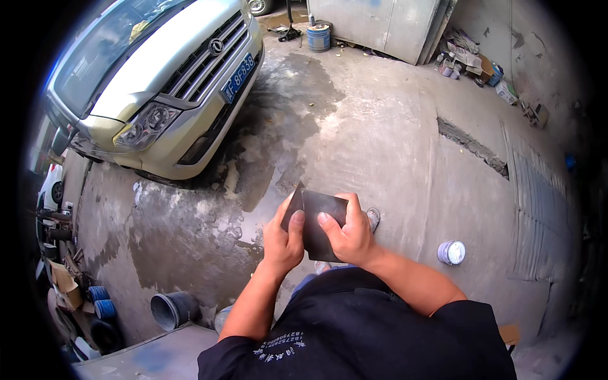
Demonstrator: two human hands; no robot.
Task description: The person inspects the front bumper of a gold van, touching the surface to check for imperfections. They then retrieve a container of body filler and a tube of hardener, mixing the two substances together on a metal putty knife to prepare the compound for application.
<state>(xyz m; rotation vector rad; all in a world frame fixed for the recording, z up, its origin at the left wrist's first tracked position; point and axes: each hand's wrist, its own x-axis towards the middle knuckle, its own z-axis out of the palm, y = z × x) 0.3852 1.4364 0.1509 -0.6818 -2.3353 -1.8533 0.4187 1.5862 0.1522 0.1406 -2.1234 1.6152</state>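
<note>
While both forearms rise from the lower edge of the view, the two hands meet at the centre over a dark sheet [320,225], a thin, roughly rectangular piece with a dull grey-black face, possibly abrasive paper. The left hand [283,237] grasps the sheet's left side, thumb laid on the near face and fingers curled behind; the upper left corner of the sheet stands up in a fold above that thumb. The right hand [351,237] grasps the right side in the same way, thumb pressing the near face close to the left thumb, fingers wrapped around the far edge. The sheet is held in the air in front of the chest, above the concrete floor [392,145], touching nothing but the two hands. The person wears a black short-sleeved shirt [373,329] with pale print near the left sleeve.

Surroundings: a silver-beige car [164,76] stands at upper left, nose toward the person, on a wet, darkened patch of the floor. A small white tin [451,252] sits on the floor to the right of the right forearm, well apart from it. A dark pipe section [172,309] lies at lower left. A blue-banded bucket [318,36] stands near a grey metal cabinet [380,25] at the top, and boxes and litter [472,63] lie along the far right wall.
</note>
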